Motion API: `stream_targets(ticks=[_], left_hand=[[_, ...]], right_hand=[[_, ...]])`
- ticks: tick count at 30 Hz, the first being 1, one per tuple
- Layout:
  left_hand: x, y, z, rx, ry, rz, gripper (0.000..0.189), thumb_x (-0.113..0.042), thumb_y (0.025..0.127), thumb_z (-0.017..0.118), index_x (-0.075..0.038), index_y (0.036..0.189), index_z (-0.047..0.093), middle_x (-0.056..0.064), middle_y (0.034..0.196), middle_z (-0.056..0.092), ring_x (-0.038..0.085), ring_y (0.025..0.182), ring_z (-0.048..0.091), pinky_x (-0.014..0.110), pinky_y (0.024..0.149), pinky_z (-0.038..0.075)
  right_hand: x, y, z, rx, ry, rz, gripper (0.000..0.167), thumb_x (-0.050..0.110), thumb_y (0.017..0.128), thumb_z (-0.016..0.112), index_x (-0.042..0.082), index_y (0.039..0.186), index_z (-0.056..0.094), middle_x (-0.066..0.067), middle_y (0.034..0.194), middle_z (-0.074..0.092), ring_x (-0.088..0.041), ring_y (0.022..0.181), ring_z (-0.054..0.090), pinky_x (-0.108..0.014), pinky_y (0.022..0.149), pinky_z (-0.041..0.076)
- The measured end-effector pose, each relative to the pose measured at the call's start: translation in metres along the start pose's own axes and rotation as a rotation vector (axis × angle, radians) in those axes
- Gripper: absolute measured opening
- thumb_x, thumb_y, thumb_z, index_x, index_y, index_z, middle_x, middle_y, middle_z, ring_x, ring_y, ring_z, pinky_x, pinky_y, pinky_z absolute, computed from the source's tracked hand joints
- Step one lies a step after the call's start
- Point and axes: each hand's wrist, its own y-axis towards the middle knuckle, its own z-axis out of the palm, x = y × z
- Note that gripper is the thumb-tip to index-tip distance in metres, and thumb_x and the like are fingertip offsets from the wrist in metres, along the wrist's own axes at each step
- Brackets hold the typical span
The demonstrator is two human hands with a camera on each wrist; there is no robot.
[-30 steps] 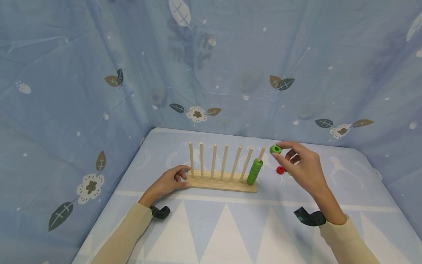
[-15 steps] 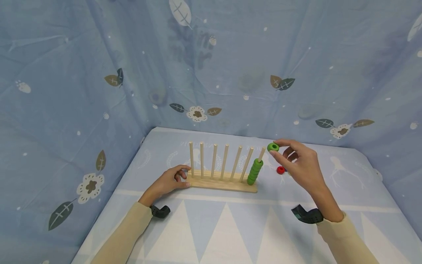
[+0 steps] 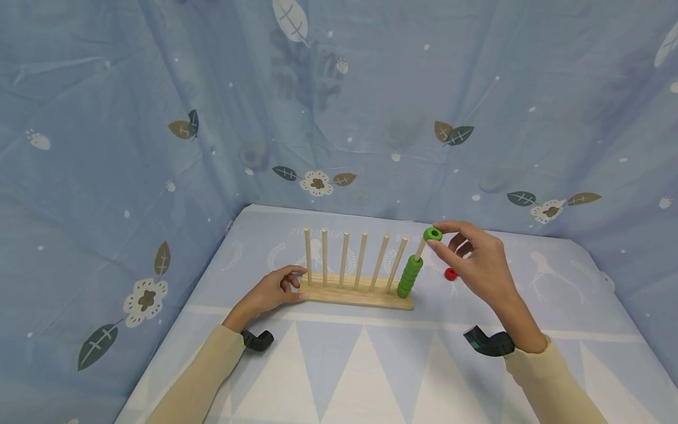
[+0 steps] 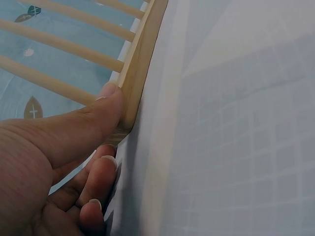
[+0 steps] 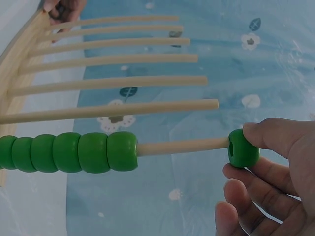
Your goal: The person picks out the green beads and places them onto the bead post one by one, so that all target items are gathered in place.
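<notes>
A wooden peg rack (image 3: pixel 349 295) with a row of upright pegs stands on the table. At its left end my left hand (image 3: pixel 272 288) grips the base, thumb on top in the left wrist view. Several green beads (image 3: pixel 409 277) are stacked on the rightmost peg, whose upper part is bare. My right hand (image 3: pixel 479 265) pinches another green bead (image 5: pixel 246 151) between thumb and fingers right at that peg's tip. Its hole faces partly toward the peg; whether the tip has entered it I cannot tell. The other pegs carry no beads.
Behind the right hand a red bead (image 3: pixel 451 274) lies on the table. The patterned cloth (image 3: pixel 365 365) covers the tabletop, and blue fabric walls (image 3: pixel 371 118) rise at the back and sides.
My right hand has moved left with the green bead, from beside the rightmost peg to its tip. The left hand and the rack stay where they were.
</notes>
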Motion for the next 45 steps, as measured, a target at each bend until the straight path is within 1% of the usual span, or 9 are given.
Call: stream_targets(ticks=[6,15,21,28,31,37,39,44,45], left_hand=[[0.001,0.0,0.0,-0.002,-0.002,-0.006,0.061,-0.016,0.089,0.084,-0.011,0.144,0.056,0.009,0.105,0.06,0.023,0.079,0.054,0.035,0.073,0.045],[0.001,-0.001,0.0,0.001,-0.008,-0.005,0.061,-0.015,0.089,0.083,-0.01,0.144,0.056,0.009,0.105,0.06,0.023,0.079,0.053,0.034,0.073,0.045],[0.002,-0.001,0.0,0.0,-0.013,0.004,0.061,-0.016,0.089,0.083,-0.01,0.143,0.056,0.011,0.105,0.06,0.023,0.079,0.052,0.033,0.072,0.045],[0.003,0.0,0.002,-0.011,-0.014,0.011,0.062,-0.011,0.09,0.082,-0.007,0.145,0.053,0.018,0.109,0.06,0.025,0.08,0.051,0.032,0.071,0.043],[-0.001,-0.002,0.003,-0.013,-0.01,0.012,0.061,-0.007,0.091,0.08,-0.004,0.146,0.052,0.022,0.109,0.059,0.028,0.08,0.051,0.032,0.071,0.042],[-0.026,-0.013,0.001,0.003,-0.033,0.029,0.058,-0.003,0.092,0.078,0.001,0.144,0.052,0.028,0.11,0.057,0.031,0.08,0.051,0.031,0.07,0.042],[-0.031,-0.015,0.0,0.004,-0.039,0.043,0.058,-0.003,0.092,0.077,0.003,0.143,0.052,0.028,0.109,0.057,0.03,0.08,0.051,0.03,0.07,0.043],[-0.033,-0.016,-0.001,0.001,-0.036,0.043,0.058,-0.003,0.092,0.078,0.002,0.144,0.052,0.028,0.109,0.057,0.03,0.079,0.051,0.031,0.07,0.043],[-0.027,-0.014,0.0,-0.001,-0.033,0.036,0.059,-0.004,0.092,0.078,0.001,0.144,0.052,0.027,0.11,0.058,0.029,0.08,0.051,0.031,0.071,0.043]], right_hand=[[0.001,0.001,0.002,0.005,0.008,-0.011,0.034,0.016,0.09,0.082,0.011,0.123,0.074,-0.006,0.108,0.072,-0.015,0.074,0.059,-0.016,0.066,0.047],[-0.002,0.003,0.005,0.009,0.002,-0.015,0.032,0.015,0.091,0.082,0.012,0.122,0.074,-0.003,0.107,0.072,-0.014,0.072,0.059,-0.019,0.064,0.048],[0.001,0.002,0.006,0.02,-0.003,-0.011,0.033,0.016,0.091,0.082,0.012,0.123,0.073,-0.005,0.107,0.072,-0.015,0.072,0.059,-0.021,0.064,0.048],[0.001,0.002,0.007,0.024,-0.001,-0.006,0.033,0.017,0.091,0.081,0.013,0.123,0.074,-0.005,0.107,0.072,-0.015,0.073,0.058,-0.019,0.065,0.047],[0.001,0.002,0.008,0.026,0.0,-0.006,0.032,0.017,0.091,0.081,0.013,0.122,0.074,-0.005,0.107,0.072,-0.015,0.073,0.059,-0.019,0.065,0.047],[0.0,0.002,0.008,0.037,-0.011,-0.013,0.034,0.016,0.091,0.082,0.013,0.124,0.074,-0.005,0.109,0.072,-0.015,0.074,0.06,-0.021,0.065,0.049],[-0.001,0.002,0.009,0.045,-0.012,-0.017,0.034,0.015,0.091,0.081,0.012,0.124,0.073,-0.005,0.11,0.072,-0.015,0.074,0.06,-0.022,0.066,0.051],[-0.002,0.0,0.008,0.055,-0.024,-0.013,0.034,0.013,0.091,0.082,0.012,0.124,0.073,-0.004,0.11,0.072,-0.014,0.074,0.061,-0.021,0.065,0.051],[-0.002,0.0,0.008,0.056,-0.03,-0.01,0.034,0.013,0.091,0.082,0.012,0.124,0.073,-0.004,0.11,0.072,-0.014,0.074,0.061,-0.02,0.065,0.051]])
